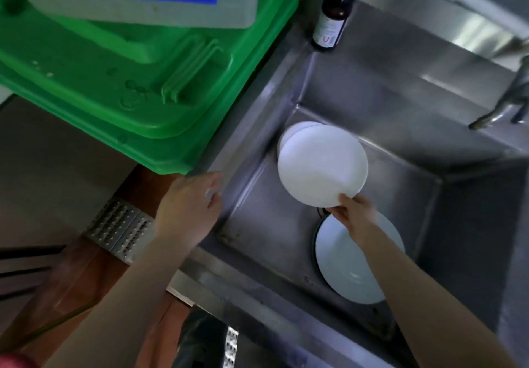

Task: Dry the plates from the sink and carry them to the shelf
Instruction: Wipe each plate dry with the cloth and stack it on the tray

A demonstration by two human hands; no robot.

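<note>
- Your left hand [190, 204] rests with loose fingers on the sink rim [243, 150], holding nothing; keep it braced there.
- Your right hand [353, 210] pinches the near edge of a white plate [322, 166] held above the basin; firm up that grip, since it is probably wet.
- Another plate [357, 270] lies below your wrist; one more [289, 133] leans behind the lifted one.

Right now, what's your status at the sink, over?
Right hand pinching white plate, lifted in sink. Left hand open at sink edge. Two more plates there. Nothing blocking.
</note>
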